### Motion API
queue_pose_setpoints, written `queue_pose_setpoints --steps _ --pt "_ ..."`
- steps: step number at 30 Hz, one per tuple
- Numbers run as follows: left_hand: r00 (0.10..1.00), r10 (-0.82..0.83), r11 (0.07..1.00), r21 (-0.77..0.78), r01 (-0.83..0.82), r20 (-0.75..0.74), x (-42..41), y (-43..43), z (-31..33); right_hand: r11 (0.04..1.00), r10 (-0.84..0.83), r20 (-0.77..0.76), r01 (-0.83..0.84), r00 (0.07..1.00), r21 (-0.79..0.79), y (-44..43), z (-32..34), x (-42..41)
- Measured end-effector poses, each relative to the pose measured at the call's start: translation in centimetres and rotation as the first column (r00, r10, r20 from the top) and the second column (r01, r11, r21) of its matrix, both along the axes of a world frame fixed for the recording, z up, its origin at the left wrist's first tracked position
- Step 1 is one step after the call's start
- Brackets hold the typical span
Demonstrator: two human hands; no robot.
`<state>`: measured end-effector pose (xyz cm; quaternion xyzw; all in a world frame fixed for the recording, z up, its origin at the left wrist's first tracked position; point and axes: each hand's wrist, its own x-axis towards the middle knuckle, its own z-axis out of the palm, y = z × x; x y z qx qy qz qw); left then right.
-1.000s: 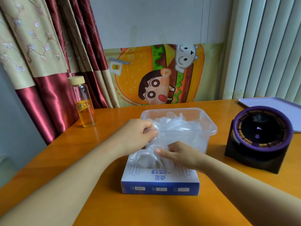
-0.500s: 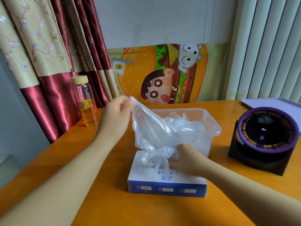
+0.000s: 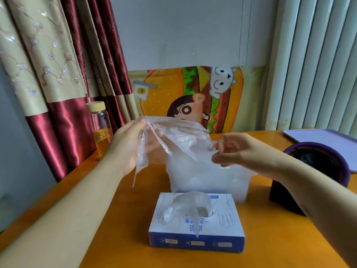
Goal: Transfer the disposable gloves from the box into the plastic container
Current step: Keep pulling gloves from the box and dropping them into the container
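Where the lower centre of the frame begins, item one: flat blue-and-white cardboard box on the orange wooden table, with a crumpled clear film glove standing out of its top slot.

Item two, just behind the box: clear rectangular plastic container, open-topped and largely veiled.

Item three, mid-frame: thin transparent disposable glove, spread above the container's near side with its long axis left to right.
- The left hand pinches its upper left edge, the higher end.
- The right hand has loosely curled fingers at its right edge; whether they grip cannot be told through the blur.
- The container lies straight below both hands, with nothing between.

Item four, right edge: purple-rimmed black round device, close to the right forearm.

Item five, left: amber-filled glass bottle, well clear.
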<state>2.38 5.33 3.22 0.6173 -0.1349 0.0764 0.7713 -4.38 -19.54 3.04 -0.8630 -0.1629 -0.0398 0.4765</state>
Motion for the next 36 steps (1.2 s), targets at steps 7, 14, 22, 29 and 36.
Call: queue_pose_setpoints --steps 7,14,22,29,36 --pt "0.968 -0.249 0.968 0.02 0.25 -0.028 0.8 -0.4 1.2 0.934 0.222 -0.165 -0.161 0.961 0.319 0.2 1.1 3.3" --pt "0.914 -0.367 0.895 0.201 0.397 -0.174 3.1 0.8 1.8 0.973 0.022 0.149 -0.056 0.989 0.224 1.0 2.7 5.7" --pt "0.971 0.163 0.648 0.761 0.027 -0.173 8.6 2.3 -0.1 0.992 -0.068 0.196 0.087 0.978 -0.087 -0.7 2.1 7.9" --pt "0.894 -0.197 0.399 0.866 -0.302 0.402 6.2 -4.7 0.5 0.959 -0.25 0.063 0.256 0.966 -0.122 -2.2 -1.4 10.3" --pt "0.935 -0.296 -0.311 0.945 0.097 -0.193 6.9 -9.1 -2.5 0.767 -0.332 0.037 0.292 0.943 -0.571 -3.3 -3.8 11.2"
